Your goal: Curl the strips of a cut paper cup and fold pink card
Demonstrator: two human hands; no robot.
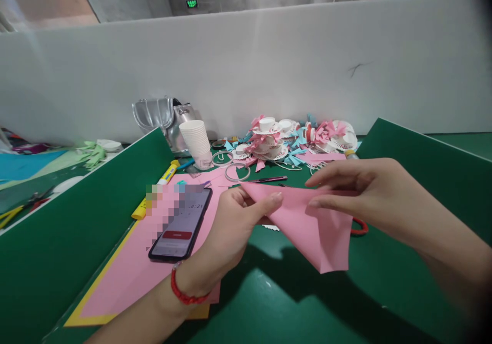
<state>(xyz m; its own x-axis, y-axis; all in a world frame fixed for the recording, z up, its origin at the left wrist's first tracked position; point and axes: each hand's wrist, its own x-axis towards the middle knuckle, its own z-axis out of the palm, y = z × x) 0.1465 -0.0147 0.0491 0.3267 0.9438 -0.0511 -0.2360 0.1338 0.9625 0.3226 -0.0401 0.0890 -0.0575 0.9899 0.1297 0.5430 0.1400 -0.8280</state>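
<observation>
A folded sheet of pink paper (319, 231) is held up above the table, its lower corner hanging down. My left hand (246, 210) pinches its upper left part, thumb on the front and fingers curled behind. At the upper edge is my right hand (346, 185), with the thumb against the front face and the fingers over the edge; its grip looks light. A red loop (360, 226) shows partly behind the paper's right side. Under the paper, a bit of a white scalloped piece (271, 227) peeks out.
Left, a phone (179, 231) lies on pink sheets (119, 277) beside a yellow glue stick (156, 190). Stacked paper cups (195, 141), metal rings (237, 172), a pen (269, 179) and paper-cup crafts (269, 144) stand farther back. Green dividers (430, 169) flank both sides.
</observation>
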